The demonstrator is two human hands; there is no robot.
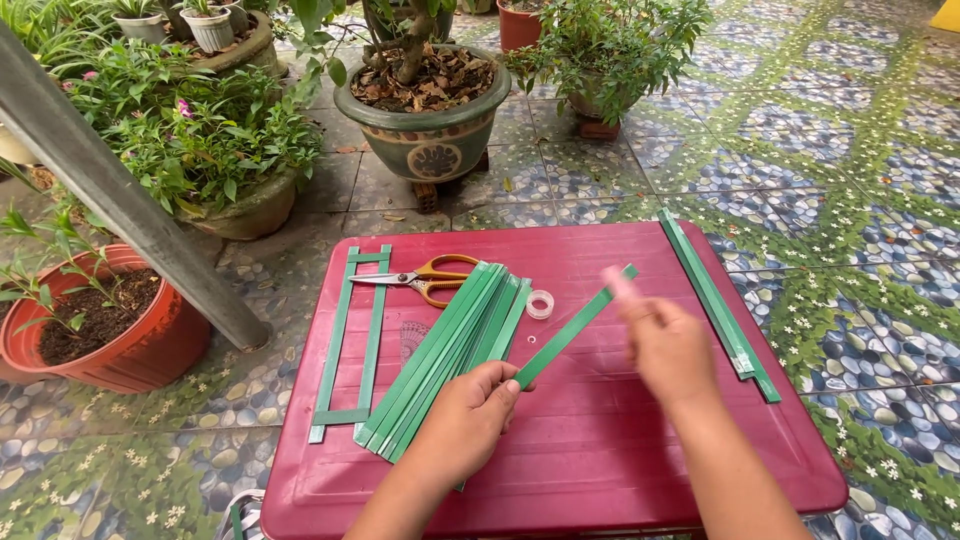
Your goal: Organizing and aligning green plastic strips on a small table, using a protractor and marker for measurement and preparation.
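Note:
My left hand (466,418) pinches the near end of a single green strip (573,328) that slants up to the right over the dark red table (600,470). My right hand (663,342) is blurred beside the strip's far end, fingers curled near it; whether it grips the strip is unclear. A stack of several green strips (450,350) lies under and left of my left hand. Orange-handled scissors (425,279) lie behind the stack. A small roll of clear tape (540,304) rests between the stack and the held strip.
A green strip frame (350,335) lies on the table's left side. Two long joined green strips (715,300) lie along the right side. Potted plants (428,110) stand on the tiled floor behind and to the left. A grey post (120,195) leans at left.

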